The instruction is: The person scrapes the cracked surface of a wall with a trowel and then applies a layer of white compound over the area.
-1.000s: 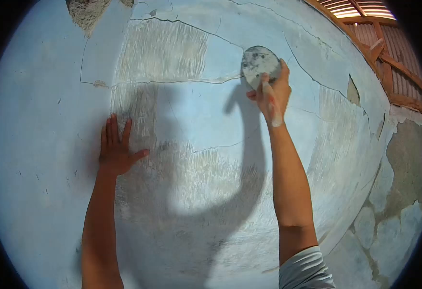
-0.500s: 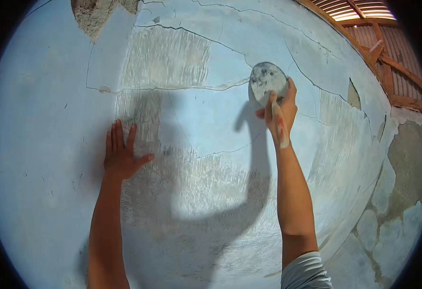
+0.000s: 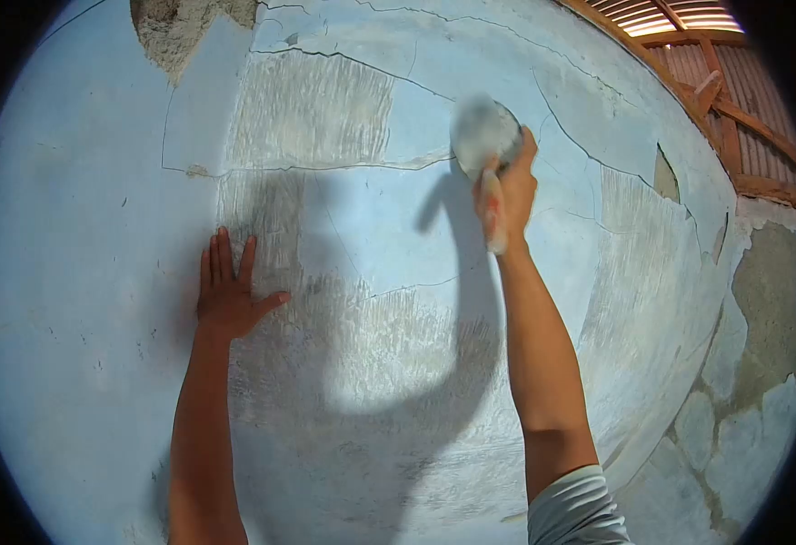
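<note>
My left hand point(image 3: 234, 295) lies flat on the pale blue plastered wall point(image 3: 98, 263), fingers stretched upward and thumb out to the right, beside a scraped grey strip. My right hand point(image 3: 514, 195) is closed round the pale, red-marked handle of a trowel point(image 3: 482, 141). Its rounded grey blade, stained and blurred by motion, is over the wall near the right end of a long horizontal crack. The handle points down toward me. A scraped rectangular patch point(image 3: 316, 109) of rough grey lines lies left of the blade, and a wider scraped area point(image 3: 398, 336) spreads below.
Bare rough masonry point(image 3: 173, 36) shows through a hole at the top left. More scraped wall point(image 3: 634, 254) and a small broken spot point(image 3: 666, 177) are on the right. Wooden beams point(image 3: 752, 132) and corrugated sheeting fill the upper right corner, above a patchy side wall point(image 3: 761, 309).
My right hand and the trowel have moved left and slightly up along the wall, the blade now blurred. My left hand stays in place.
</note>
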Motion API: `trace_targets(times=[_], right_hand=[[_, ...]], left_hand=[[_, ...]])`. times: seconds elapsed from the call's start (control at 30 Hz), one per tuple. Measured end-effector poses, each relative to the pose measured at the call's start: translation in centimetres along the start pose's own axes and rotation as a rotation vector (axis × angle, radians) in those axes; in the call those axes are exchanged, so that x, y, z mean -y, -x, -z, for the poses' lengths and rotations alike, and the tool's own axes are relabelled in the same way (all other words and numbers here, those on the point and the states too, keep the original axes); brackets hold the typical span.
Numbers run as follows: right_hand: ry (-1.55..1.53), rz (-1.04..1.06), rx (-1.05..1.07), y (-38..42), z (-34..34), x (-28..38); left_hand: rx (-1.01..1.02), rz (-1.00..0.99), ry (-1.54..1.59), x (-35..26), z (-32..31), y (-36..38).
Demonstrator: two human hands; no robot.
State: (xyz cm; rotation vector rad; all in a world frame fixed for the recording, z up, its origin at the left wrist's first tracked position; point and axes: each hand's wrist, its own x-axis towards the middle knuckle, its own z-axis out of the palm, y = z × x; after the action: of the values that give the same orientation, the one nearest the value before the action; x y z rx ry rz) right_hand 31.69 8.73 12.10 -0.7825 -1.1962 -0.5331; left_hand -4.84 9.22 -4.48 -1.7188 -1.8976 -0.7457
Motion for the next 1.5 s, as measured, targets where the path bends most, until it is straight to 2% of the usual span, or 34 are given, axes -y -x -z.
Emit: trace_targets(times=[0.1, 0.2, 0.23, 0.4, 0.5, 0.53, 0.63, 0.67, 0.77, 0.83, 0.9, 1.03, 1.17, 1.23, 1.3, 1.33, 1.4, 1.5], right_hand=[[0.044, -0.014, 0.026, -1.4, -1.1, 2.5], [-0.130, -0.158, 0.181, -1.6, 1.3, 2.3], [-0.051, -0.146, 0.136, -1.1, 1.4, 1.8], [-0.060, -0.044, 0.087, -2.0, -1.5, 1.0], [0.083, 0.295, -0.131, -4.1, -3.4, -0.6], [-0.062, 0.048, 0.052, -3.5, -1.3, 1.5], [-0.060, -0.149, 0.124, -2.0, 0.7, 1.0], [-0.138, -0.120, 0.071, -1.9, 0.2, 0.6], [-0.065, -0.028, 0.070, -2.5, -1.5, 1.9], [-0.046, 0.114, 0.018, -3.1, -3.6, 0.0], [-0.040, 0.157, 0.012, -3.3, -2.9, -0.6], [-0.137, 0.010, 0.005, -2.0, -1.4, -0.3], [-0.070, 0.141, -0.021, -4.4, -5.0, 0.0], [-0.039, 0.056, 0.074, -4.8, -3.3, 1.0], [-0.136, -0.148, 0.250, -2.6, 2.0, 5.4], [-0.181, -0.165, 0.190, -1.9, 2.2, 5.0], [-0.153, 0.033, 0.022, -2.7, -0.8, 1.0], [-0.034, 0.235, -0.020, -3.6, -4.4, 0.5]], left_hand=[[0.019, 0.002, -0.004, -0.2, 0.5, -0.1], [0.039, 0.006, 0.002, -0.1, 0.3, 0.1], [0.030, 0.009, 0.012, -0.1, 0.3, -0.1], [0.026, 0.008, 0.001, -0.1, 0.2, -0.1], [0.031, 0.011, 0.010, -0.2, 0.3, -0.1], [0.038, 0.008, 0.016, -0.1, 0.4, 0.0], [0.052, 0.008, 0.014, -0.2, 0.8, 0.1], [0.036, 0.001, 0.019, 0.0, 0.4, 0.1], [0.008, -0.001, 0.017, 0.1, 0.0, -0.2], [0.040, 0.015, -0.003, -0.5, 1.0, 0.2], [0.014, -0.003, -0.005, -0.2, 0.3, 0.0], [0.003, -0.014, 0.003, 0.2, -0.1, -0.2], [0.008, -0.011, 0.000, 0.1, -0.1, 0.0], [0.013, -0.010, -0.015, -0.1, 0.3, 0.0], [0.002, -0.022, 0.001, 0.2, -0.2, 0.0], [-0.012, -0.023, 0.016, 0.4, -0.4, -0.2], [-0.022, -0.032, 0.020, 0.6, -0.6, -0.2], [-0.007, -0.023, 0.003, 0.4, -0.1, -0.1]])
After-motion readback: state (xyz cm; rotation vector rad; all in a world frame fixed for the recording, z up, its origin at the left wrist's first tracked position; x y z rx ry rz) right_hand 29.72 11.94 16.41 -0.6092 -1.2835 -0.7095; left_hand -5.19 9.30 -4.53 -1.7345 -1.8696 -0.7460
